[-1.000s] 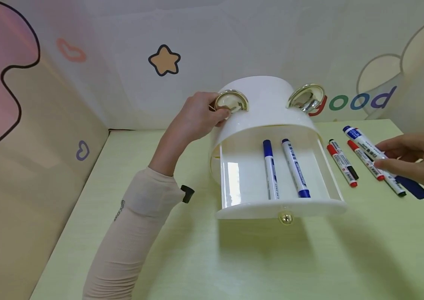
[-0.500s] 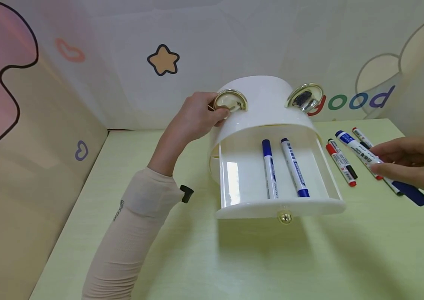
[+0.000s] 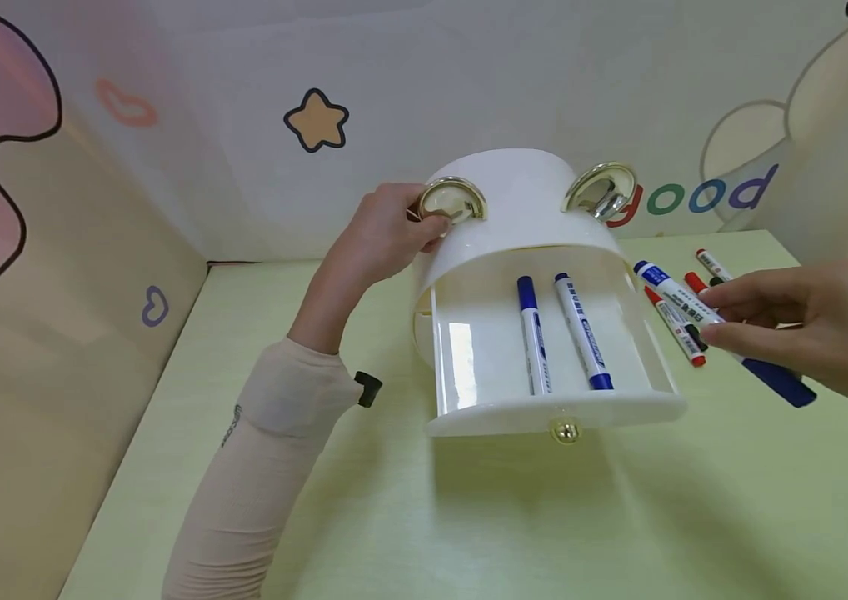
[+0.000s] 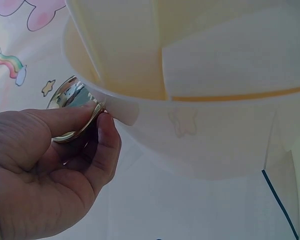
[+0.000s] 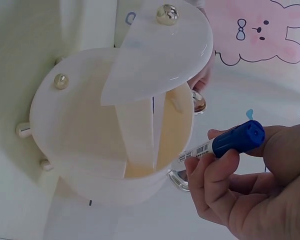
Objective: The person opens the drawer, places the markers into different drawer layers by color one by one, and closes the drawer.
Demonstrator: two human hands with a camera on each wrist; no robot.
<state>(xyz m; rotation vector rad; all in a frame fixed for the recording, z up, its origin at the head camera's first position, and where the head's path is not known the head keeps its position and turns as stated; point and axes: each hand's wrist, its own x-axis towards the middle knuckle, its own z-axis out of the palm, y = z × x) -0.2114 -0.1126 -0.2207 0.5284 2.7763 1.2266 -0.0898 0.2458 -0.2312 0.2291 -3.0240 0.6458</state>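
A white round box (image 3: 521, 200) stands at the back of the table with its drawer (image 3: 480, 358) pulled out. Two blue-capped markers (image 3: 532, 342) (image 3: 580, 329) lie side by side in the drawer. My left hand (image 3: 424, 227) pinches the gold ring handle (image 3: 452, 200) on the box's left side; the left wrist view shows the fingers (image 4: 102, 145) curled round that handle (image 4: 70, 107). My right hand (image 3: 720, 321) holds a third blue-capped marker (image 3: 675, 293) in the air just right of the drawer. In the right wrist view the marker (image 5: 230, 140) lies between thumb and fingers (image 5: 215, 185).
Two red-capped markers (image 3: 675, 333) (image 3: 712, 265) lie on the pale green table (image 3: 469, 517) right of the box. A second gold handle (image 3: 600, 187) sits on the box's right side, and a gold knob (image 3: 565, 431) on the drawer front. Cartoon-printed walls close the back and left.
My right hand has lifted the blue-capped marker off the table and carried it left, closer to the drawer's right edge. The left hand stays on the handle.
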